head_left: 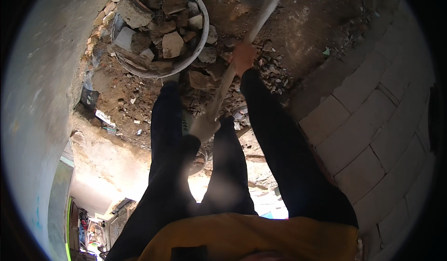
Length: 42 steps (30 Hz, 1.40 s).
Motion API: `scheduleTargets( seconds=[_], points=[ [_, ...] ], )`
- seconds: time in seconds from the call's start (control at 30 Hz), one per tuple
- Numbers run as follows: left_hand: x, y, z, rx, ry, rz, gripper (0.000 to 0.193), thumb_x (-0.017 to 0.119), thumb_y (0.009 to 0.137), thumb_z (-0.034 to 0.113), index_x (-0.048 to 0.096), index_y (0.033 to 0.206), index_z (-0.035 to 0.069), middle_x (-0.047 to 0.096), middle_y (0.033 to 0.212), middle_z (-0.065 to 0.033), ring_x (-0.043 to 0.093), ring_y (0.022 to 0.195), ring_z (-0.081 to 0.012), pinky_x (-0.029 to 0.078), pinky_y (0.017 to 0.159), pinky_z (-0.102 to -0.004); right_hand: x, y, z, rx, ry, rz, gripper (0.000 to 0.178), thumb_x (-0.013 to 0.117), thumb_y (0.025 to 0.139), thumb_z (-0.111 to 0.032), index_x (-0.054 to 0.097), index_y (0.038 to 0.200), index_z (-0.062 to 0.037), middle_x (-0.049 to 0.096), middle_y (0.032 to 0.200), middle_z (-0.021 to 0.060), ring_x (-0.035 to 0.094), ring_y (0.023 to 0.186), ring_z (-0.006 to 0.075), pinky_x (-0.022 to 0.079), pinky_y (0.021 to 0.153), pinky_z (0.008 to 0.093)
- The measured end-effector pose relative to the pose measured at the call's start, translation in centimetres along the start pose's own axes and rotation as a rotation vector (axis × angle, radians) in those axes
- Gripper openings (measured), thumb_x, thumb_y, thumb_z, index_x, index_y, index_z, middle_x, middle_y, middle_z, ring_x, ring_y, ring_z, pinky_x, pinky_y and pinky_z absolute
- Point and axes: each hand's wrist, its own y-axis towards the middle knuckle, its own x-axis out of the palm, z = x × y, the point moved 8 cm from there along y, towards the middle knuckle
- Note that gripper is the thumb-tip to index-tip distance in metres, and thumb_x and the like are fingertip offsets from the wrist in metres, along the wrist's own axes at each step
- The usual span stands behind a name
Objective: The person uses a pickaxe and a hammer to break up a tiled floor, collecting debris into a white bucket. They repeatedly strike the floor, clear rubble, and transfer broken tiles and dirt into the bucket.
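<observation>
Head camera: the left hand (204, 128) is closed round the near end of a pale pole (226, 86), and the right hand (243, 58) grips it further up. The pole slants over dirt and rubble (274, 77) (its far end is blurred). A round tub (206, 25) heaped with stones (173, 44) sits to its left.

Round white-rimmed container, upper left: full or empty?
Looks full: jagged brown and grey rubble chunks crowd most of the opening of the round white-rimmed container. How deep they go: cannot tell.
</observation>
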Motion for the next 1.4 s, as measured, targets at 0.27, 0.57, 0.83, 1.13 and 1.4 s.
scheduleTargets(
  seconds=[0.27, 0.57, 0.83, 1.13, 1.4],
  points=[
    [10.1, -15.2, -10.1, -0.169, 0.056, 0.022, 0.044, 0.066, 0.091, 0.037, 0.07, 0.12, 0.005, 0.075, 0.112, -0.0257, 0.074, 0.108, -0.0424, 0.058, 0.094, -0.054, -8.1, -15.4, 10.1, 0.293, -0.42, 0.291, 0.021, 0.074, 0.102, -0.022, 0.062, 0.105, -0.0043, 0.048, 0.063, 0.004, 0.052, 0.047, 0.0198, 0.049, 0.044, 0.0424],
    [0.2, 0.3, 2.7, 0.149, -0.071, 0.09, 0.034, 0.07, 0.091, 0.033, 0.066, 0.102, 0.002, 0.071, 0.076, -0.0212, 0.073, 0.072, -0.0393, 0.058, 0.071, -0.0515, -0.5, -1.7, -6.0, -0.083, -0.338, 0.148, 0.02, 0.069, 0.103, -0.022, 0.06, 0.098, -0.0056, 0.059, 0.071, 0.0061, 0.061, 0.056, 0.0215, 0.053, 0.052, 0.0414],
    [11.8, -15.0, -8.7, 0.074, 0.064, -0.153, 0.034, 0.07, 0.095, 0.035, 0.074, 0.099, 0.002, 0.072, 0.083, -0.0195, 0.073, 0.077, -0.0348, 0.056, 0.073, -0.0467, -9.6, -15.5, 9.1, 0.185, -0.73, 0.323, 0.024, 0.069, 0.102, -0.021, 0.058, 0.116, -0.0049, 0.06, 0.074, 0.0056, 0.062, 0.059, 0.0208, 0.052, 0.053, 0.0399],
    [8.8, -11.4, 0.4, 0.21, 0.163, 0.007, 0.039, 0.064, 0.097, 0.037, 0.074, 0.106, 0.001, 0.073, 0.093, -0.0283, 0.074, 0.091, -0.0442, 0.057, 0.083, -0.0574, -6.4, -13.9, -3.0, 0.121, -0.343, 0.243, 0.024, 0.077, 0.098, -0.018, 0.056, 0.097, -0.0068, 0.055, 0.067, 0.005, 0.057, 0.046, 0.0176, 0.052, 0.043, 0.0378],
    [-7.2, 8.9, 18.8, 0.249, -0.663, -0.233, 0.022, 0.072, 0.098, 0.018, 0.059, 0.1, 0.0, 0.052, 0.075, -0.0002, 0.051, 0.059, -0.0122, 0.045, 0.056, -0.0355, 9.4, 14.4, -18.4, -0.309, -0.539, -0.031, 0.014, 0.064, 0.106, -0.01, 0.063, 0.112, 0.0032, 0.064, 0.083, 0.0117, 0.067, 0.07, 0.0219, 0.058, 0.059, 0.043]
  ],
)
